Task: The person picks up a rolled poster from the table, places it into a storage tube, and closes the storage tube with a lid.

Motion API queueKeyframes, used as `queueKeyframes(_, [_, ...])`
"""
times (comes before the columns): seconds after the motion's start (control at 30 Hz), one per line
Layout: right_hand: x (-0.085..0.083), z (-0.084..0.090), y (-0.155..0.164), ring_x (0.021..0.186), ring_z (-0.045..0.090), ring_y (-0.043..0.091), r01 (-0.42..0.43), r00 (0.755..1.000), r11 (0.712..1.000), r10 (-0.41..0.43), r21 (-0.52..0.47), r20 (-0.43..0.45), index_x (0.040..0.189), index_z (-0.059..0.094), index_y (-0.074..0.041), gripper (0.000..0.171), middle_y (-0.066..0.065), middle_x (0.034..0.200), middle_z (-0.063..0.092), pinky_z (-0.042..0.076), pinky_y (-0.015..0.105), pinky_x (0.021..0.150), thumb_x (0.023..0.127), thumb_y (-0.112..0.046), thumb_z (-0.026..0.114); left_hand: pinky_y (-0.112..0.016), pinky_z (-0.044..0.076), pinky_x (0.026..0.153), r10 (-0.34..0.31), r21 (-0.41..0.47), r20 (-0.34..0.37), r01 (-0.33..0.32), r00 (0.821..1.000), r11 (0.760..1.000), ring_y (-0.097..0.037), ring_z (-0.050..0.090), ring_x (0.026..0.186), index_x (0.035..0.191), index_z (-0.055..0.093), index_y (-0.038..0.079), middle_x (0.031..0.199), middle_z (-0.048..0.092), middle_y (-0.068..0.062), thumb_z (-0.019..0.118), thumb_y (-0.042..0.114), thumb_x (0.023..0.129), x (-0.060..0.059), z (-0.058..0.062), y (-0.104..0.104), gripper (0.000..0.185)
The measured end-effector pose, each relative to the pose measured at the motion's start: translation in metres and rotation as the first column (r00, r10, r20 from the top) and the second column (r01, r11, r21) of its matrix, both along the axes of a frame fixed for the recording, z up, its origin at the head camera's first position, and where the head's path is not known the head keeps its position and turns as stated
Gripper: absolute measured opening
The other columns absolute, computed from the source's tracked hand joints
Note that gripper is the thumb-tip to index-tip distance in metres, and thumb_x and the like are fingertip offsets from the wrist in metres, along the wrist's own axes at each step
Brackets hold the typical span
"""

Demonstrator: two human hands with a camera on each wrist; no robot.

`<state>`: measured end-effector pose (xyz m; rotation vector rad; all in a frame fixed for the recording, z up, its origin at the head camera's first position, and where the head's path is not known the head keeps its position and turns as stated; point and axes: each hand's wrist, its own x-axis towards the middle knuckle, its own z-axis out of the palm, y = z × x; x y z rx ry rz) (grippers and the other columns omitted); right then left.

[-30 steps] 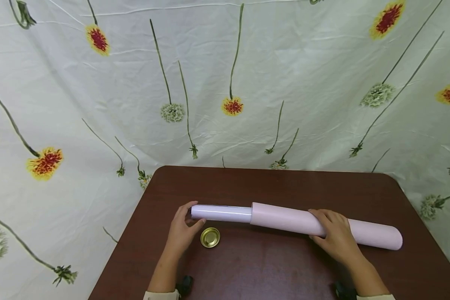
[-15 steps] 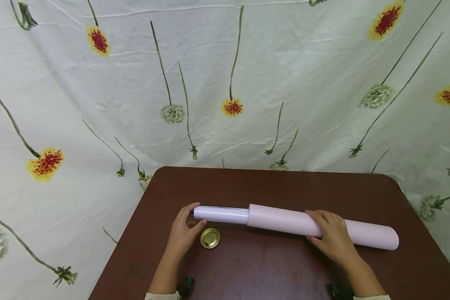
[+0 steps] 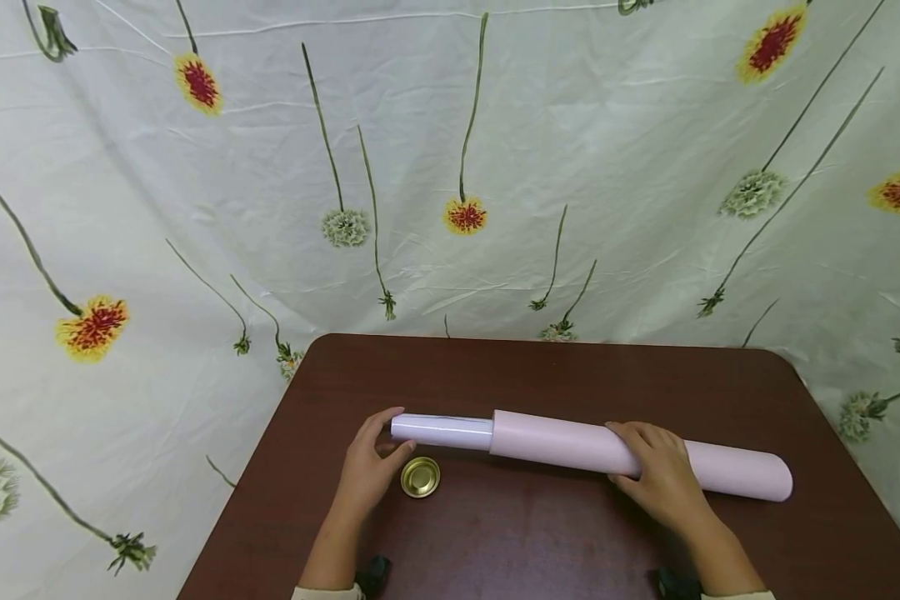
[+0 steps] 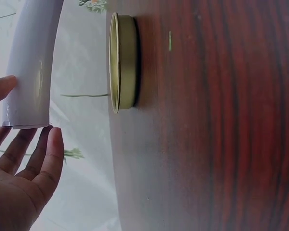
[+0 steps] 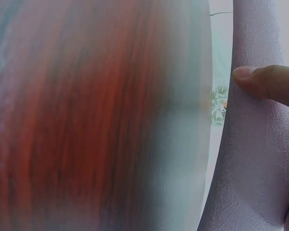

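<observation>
A pink tube with a leather-like grain lies slantwise over the table, a glossy white roll of paper sticking out of its left end. My right hand grips the tube around its middle, the thumb on the near side in the right wrist view. At the roll's free end is my left hand. Its thumb presses the roll's side, while the fingers curve around and behind the end. The roll's other part is hidden inside the tube.
A round gold metal lid, hollow side up, sits just in front of the roll near my left hand. The dark red-brown wooden table has rounded far corners. Behind it hangs a white cloth printed with flowers.
Less of the white roll shows outside the tube. The tube and my right hand have shifted left, and my left hand has moved slightly right with the roll's end. The lid has stayed put.
</observation>
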<state>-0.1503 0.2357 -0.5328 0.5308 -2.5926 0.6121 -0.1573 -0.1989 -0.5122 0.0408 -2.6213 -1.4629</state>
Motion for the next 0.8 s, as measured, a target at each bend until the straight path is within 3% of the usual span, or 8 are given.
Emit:
queueKeyframes(0.33, [0.0,0.001,-0.005,0.111,0.059,0.038,0.001,1.0,1.0,-0.001,0.005,-0.001,0.133,0.061,-0.016,0.083,0.011,0.115,0.065,0.036,0.058,0.097,0.058,-0.013,0.096,-0.039,0.058,0.092,0.006,0.012,-0.043,-0.005,0.999,1.0,-0.025,0.061,0.117,0.137,0.061,0.016,0.135,0.06,-0.006,0.08,0.008,0.086,0.001,-0.004,0.003,0.055])
queueKeyframes(0.8, [0.001,-0.001,-0.011,0.112,0.059,0.037,0.002,1.0,1.0,-0.003,0.007,0.02,0.133,0.061,-0.016,0.082,0.01,0.116,0.065,0.036,0.058,0.099,0.059,-0.013,0.096,-0.033,0.057,0.09,-0.019,0.034,-0.041,0.021,0.999,0.999,-0.023,0.061,0.114,0.135,0.063,0.016,0.134,0.061,-0.005,0.081,0.007,0.085,0.001,-0.003,0.006,0.055])
